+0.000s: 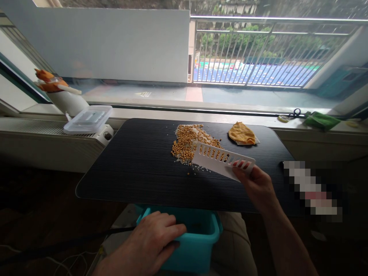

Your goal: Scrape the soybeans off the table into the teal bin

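Note:
My right hand (257, 184) grips one end of a white slotted plastic panel (218, 159), held tilted over the black table (138, 168). The panel's far end rests beside a heap of yellow beans mixed with white grains (188, 142). My left hand (155, 239) lies below the table's front edge, fingers curled over the rim of a turquoise plastic bin (198, 245) that sits on my lap.
A yellow cloth (242, 133) lies on the table at the back right. A clear lidded box (88, 119) and a white vase sit on the left sill. Scissors (294, 113) and a green rag (321, 120) lie on the right sill. A window and railing stand beyond.

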`<state>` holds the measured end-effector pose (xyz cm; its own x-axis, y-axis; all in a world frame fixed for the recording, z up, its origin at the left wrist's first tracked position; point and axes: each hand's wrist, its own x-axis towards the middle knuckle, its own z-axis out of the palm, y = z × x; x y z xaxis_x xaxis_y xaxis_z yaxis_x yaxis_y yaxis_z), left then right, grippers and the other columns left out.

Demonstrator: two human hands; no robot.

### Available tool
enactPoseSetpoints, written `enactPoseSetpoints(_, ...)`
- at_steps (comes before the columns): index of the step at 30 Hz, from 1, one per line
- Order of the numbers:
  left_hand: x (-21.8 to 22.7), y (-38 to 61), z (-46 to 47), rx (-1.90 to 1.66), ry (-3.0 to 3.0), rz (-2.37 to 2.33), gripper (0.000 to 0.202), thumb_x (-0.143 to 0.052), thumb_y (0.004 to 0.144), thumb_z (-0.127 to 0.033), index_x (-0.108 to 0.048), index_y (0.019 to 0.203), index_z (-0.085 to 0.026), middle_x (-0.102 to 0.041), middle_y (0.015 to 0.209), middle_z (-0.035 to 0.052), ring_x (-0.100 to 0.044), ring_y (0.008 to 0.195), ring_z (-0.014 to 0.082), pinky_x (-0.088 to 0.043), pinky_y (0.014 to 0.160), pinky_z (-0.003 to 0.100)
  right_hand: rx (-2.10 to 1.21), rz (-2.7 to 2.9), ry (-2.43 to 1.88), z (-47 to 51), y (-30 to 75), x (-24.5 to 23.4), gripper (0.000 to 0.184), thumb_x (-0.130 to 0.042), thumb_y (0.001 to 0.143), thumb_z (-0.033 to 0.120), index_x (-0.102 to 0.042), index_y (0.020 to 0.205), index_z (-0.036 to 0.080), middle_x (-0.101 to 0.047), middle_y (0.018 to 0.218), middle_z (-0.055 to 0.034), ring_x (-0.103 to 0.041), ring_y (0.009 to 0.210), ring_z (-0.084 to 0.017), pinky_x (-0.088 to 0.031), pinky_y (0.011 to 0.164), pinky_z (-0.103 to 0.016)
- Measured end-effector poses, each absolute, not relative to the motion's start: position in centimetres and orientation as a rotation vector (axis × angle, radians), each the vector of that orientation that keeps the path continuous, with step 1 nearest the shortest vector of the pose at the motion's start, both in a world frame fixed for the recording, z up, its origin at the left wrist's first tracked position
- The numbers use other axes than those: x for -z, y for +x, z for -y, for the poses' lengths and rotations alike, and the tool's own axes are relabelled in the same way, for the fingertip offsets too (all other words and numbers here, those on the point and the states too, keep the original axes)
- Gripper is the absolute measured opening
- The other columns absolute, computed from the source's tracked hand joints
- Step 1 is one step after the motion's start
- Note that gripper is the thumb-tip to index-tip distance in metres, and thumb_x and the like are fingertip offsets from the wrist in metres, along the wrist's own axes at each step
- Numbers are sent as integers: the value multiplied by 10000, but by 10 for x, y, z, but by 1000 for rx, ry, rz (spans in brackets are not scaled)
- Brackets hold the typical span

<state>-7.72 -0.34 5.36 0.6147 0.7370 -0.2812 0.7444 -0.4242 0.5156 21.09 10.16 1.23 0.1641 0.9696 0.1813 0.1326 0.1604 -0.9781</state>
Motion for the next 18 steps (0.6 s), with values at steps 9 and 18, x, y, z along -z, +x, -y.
enactPoseSetpoints(9, -51, -80, 2, -24, 2253, -1155, 337, -616, 858, -15, -629, 1092, -257, -644, 1002, -1, -611, 918, 211, -416, 790, 297, -1045, 1412, -1230, -80, 200, -11, 170, -708, 839, 371, -747, 934, 236, -751, 901, -34, -678, 857, -194, -548, 815, -321)
enactPoseSetpoints(18, -50, -90, 7, -87, 2286, -1182, 328, -642, 856, -44, -638, 1097, -266, -657, 1011, 5, -625, 925, 220, -428, 819, 306, -1193, 1560, -1123, -73, 197, -25, 145, -682, 864, 339, -751, 932, 232, -754, 882, -29, -684, 803, -182, -557, 738, -275)
